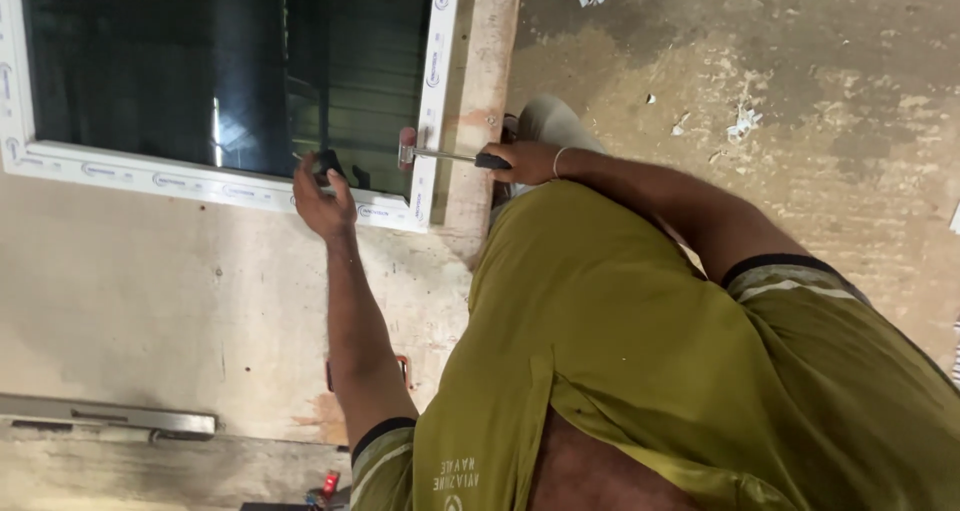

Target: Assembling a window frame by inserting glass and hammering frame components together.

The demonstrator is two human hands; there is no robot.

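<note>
Working a white window frame (420,101) corner, upper middle of frame.
Right hand (522,161) grips a hammer (440,155); left hand (322,193) clutches a dark object against the frame.

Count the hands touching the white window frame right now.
1: the left hand rests on the window frame's lower rail, gripping something small and dark. The right hand holds a hammer whose head meets the frame's side.

We see window frame (225,181) flat on counter (150,301). Our left hand (322,196) on frame's near rail; our right hand (520,161) at counter's right edge, mallet (440,154) head on frame's corner. Floor (780,71) right of counter.
</note>
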